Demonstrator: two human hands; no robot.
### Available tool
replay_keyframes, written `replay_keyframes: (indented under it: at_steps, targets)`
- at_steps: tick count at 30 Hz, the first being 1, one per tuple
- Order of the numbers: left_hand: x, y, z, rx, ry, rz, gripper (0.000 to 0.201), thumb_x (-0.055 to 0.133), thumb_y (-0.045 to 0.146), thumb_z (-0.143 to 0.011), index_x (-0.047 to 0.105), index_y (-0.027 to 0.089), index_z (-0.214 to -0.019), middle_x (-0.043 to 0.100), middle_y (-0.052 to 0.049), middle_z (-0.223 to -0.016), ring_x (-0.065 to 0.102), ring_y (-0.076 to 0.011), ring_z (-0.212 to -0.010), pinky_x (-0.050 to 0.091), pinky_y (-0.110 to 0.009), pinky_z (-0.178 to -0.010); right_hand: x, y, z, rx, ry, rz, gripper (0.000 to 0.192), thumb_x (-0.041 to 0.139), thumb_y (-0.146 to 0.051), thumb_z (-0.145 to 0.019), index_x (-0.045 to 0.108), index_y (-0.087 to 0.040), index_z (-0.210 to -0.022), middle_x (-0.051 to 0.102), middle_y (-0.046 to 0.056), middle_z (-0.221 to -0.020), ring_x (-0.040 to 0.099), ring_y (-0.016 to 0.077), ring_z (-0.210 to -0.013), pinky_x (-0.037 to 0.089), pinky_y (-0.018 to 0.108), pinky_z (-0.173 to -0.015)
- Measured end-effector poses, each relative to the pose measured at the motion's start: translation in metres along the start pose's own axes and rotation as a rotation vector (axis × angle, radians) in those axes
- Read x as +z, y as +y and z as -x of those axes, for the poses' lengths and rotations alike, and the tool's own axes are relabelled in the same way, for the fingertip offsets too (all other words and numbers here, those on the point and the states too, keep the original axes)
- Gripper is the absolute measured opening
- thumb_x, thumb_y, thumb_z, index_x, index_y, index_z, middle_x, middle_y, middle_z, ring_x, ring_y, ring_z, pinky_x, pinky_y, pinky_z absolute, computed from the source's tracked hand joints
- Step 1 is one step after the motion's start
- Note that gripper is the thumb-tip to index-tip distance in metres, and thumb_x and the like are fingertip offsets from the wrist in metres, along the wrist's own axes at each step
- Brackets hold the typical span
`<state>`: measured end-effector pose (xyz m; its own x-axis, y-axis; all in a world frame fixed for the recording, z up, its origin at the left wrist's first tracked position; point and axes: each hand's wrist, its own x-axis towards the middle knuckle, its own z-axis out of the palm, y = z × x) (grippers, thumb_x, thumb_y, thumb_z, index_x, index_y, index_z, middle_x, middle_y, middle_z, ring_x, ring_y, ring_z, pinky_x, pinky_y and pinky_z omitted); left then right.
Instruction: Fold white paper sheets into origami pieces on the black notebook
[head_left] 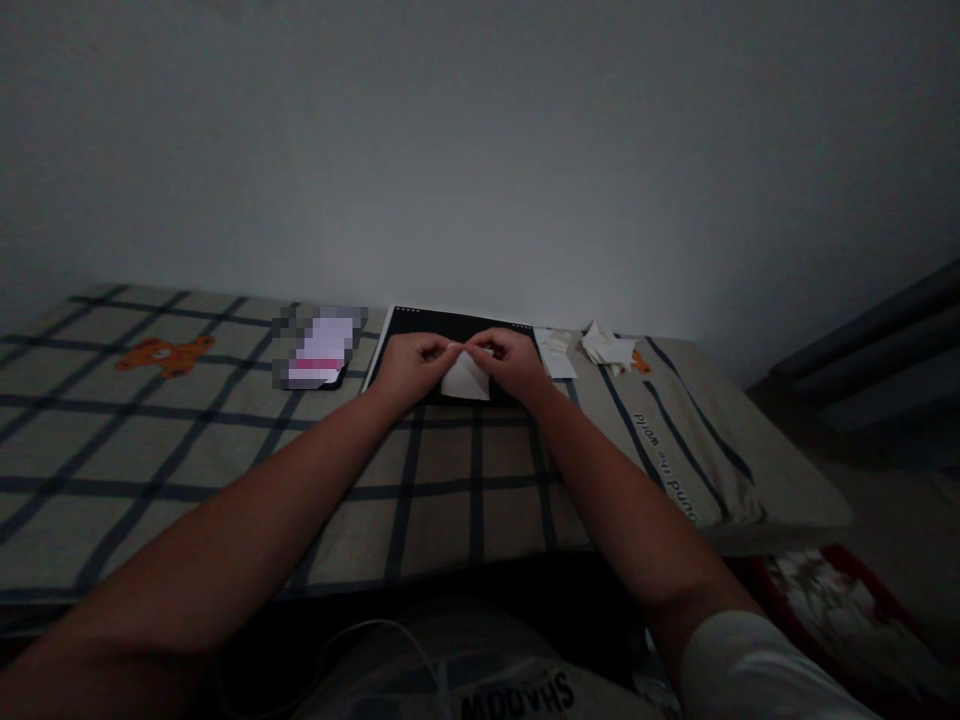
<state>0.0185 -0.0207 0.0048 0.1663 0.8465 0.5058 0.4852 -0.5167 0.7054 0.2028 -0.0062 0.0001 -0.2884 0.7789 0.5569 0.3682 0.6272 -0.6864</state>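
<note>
A small white folded paper (466, 381) lies on a black board (420, 326) at the far side of a checked bedspread (225, 440). My left hand (412, 362) pinches the paper's top edge from the left. From the right, my right hand (508, 362) pinches the same edge, and the fingertips of both hands nearly meet above the paper. Both forearms reach forward over the bedspread.
A phone-like device (319, 350) lies left of the board. White paper pieces (559, 353) and a small pile of folded papers (607, 348) sit to the right. A plain wall rises behind. The bed's right edge drops to a patterned red cloth (832, 600).
</note>
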Motion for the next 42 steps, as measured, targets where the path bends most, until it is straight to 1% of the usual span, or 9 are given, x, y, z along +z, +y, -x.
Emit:
replay_keyframes:
  at_steps: [4,9,15,19,22,27,34,38,42]
  targets:
    - [-0.002,0.002,0.000,-0.028,0.025,0.011,0.028,0.061,0.042,-0.081,0.074,0.017,-0.078,0.070,-0.003,-0.071,0.059,-0.0149,-0.063,0.043,-0.025,-0.060,-0.004,-0.004,0.000,-0.079,-0.017,0.103,0.020,0.058,-0.035,-0.086,0.072,-0.020,-0.087,0.071,0.005,-0.086,0.062,0.0176,-0.083,0.047,0.032,-0.081]
    - [-0.004,0.002,-0.001,-0.015,0.019,0.009,0.028,0.060,0.042,-0.081,0.073,0.017,-0.078,0.069,-0.003,-0.070,0.058,-0.0144,-0.062,0.042,-0.025,-0.059,-0.007,-0.005,0.000,-0.136,-0.046,0.103,0.021,0.057,-0.034,-0.088,0.073,-0.021,-0.091,0.072,0.006,-0.090,0.064,0.0180,-0.087,0.047,0.033,-0.083]
    - [-0.003,-0.004,-0.001,0.008,-0.004,-0.019,0.030,0.060,0.045,-0.082,0.073,0.018,-0.079,0.068,-0.002,-0.068,0.056,-0.0139,-0.061,0.041,-0.024,-0.057,-0.008,-0.004,0.000,-0.084,-0.074,0.120,0.022,0.057,-0.037,-0.088,0.074,-0.023,-0.090,0.072,0.005,-0.091,0.064,0.0191,-0.088,0.048,0.034,-0.084]
    - [-0.002,-0.006,-0.001,0.019,-0.001,-0.017,0.033,0.060,0.047,-0.082,0.073,0.018,-0.078,0.068,-0.002,-0.067,0.057,-0.0138,-0.061,0.040,-0.024,-0.057,-0.008,-0.002,0.000,-0.125,-0.084,0.170,0.023,0.055,-0.035,-0.090,0.074,-0.022,-0.092,0.072,0.005,-0.091,0.064,0.0189,-0.089,0.047,0.034,-0.085]
    - [-0.002,-0.006,-0.002,0.016,0.003,-0.008,0.033,0.058,0.046,-0.083,0.073,0.017,-0.080,0.070,-0.003,-0.072,0.059,-0.0152,-0.065,0.042,-0.025,-0.060,-0.009,-0.002,0.000,-0.138,-0.078,0.136,0.023,0.055,-0.036,-0.090,0.074,-0.023,-0.094,0.072,0.006,-0.093,0.063,0.0191,-0.090,0.047,0.035,-0.086]
    - [-0.005,-0.005,-0.004,0.009,-0.031,-0.013,0.030,0.056,0.042,-0.084,0.075,0.018,-0.085,0.073,-0.004,-0.081,0.064,-0.0185,-0.076,0.046,-0.027,-0.068,-0.008,0.001,0.000,-0.057,-0.055,0.116,0.022,0.059,-0.039,-0.087,0.074,-0.022,-0.090,0.071,0.004,-0.088,0.063,0.0180,-0.084,0.047,0.032,-0.080]
    - [-0.005,-0.007,-0.004,0.042,-0.030,0.020,0.028,0.058,0.041,-0.084,0.076,0.019,-0.085,0.074,-0.004,-0.083,0.065,-0.0186,-0.077,0.048,-0.027,-0.072,-0.005,-0.001,0.001,-0.059,-0.032,0.129,0.020,0.057,-0.035,-0.087,0.071,-0.021,-0.087,0.070,0.004,-0.085,0.060,0.0169,-0.079,0.045,0.030,-0.076]
    - [-0.004,-0.008,-0.004,0.006,0.010,0.070,0.028,0.060,0.041,-0.083,0.076,0.018,-0.084,0.074,-0.004,-0.083,0.066,-0.0188,-0.076,0.049,-0.028,-0.072,-0.008,-0.002,-0.001,-0.089,-0.016,0.134,0.021,0.056,-0.035,-0.087,0.071,-0.020,-0.085,0.070,0.004,-0.084,0.061,0.0173,-0.080,0.045,0.031,-0.077]
    - [-0.005,-0.010,-0.005,-0.074,0.053,0.108,0.028,0.063,0.042,-0.080,0.077,0.018,-0.085,0.075,-0.005,-0.084,0.066,-0.0198,-0.078,0.050,-0.029,-0.071,-0.013,0.000,-0.003,-0.043,0.006,0.182,0.020,0.056,-0.034,-0.087,0.070,-0.020,-0.084,0.070,0.004,-0.083,0.060,0.0176,-0.079,0.044,0.031,-0.075]
